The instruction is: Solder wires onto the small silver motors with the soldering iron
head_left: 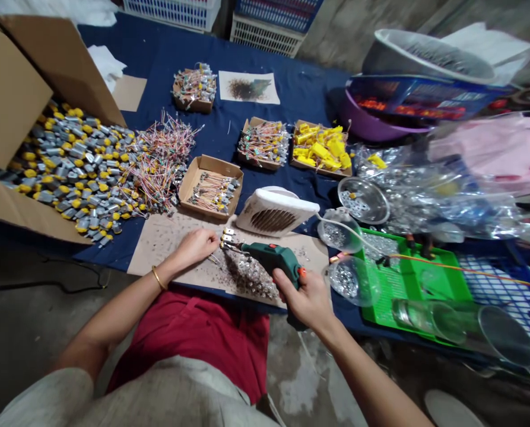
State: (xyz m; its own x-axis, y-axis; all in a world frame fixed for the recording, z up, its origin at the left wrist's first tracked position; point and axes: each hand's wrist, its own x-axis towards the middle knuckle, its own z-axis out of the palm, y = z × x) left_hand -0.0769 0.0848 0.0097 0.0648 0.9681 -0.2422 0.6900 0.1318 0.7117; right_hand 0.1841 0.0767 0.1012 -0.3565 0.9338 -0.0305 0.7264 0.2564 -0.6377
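Motors (227,233) sit at three o'clock from my left hand (197,245), the nearer one — its fingers curled, whether pinching anything I can't tell — while my right hand (302,295) grips the tool (271,256), its long axis aimed at them, towards ten o'clock.

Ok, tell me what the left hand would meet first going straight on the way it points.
The left hand would likely meet the small parts just ahead, near the tip of the green tool; depth is unclear, so it might pass beside them.
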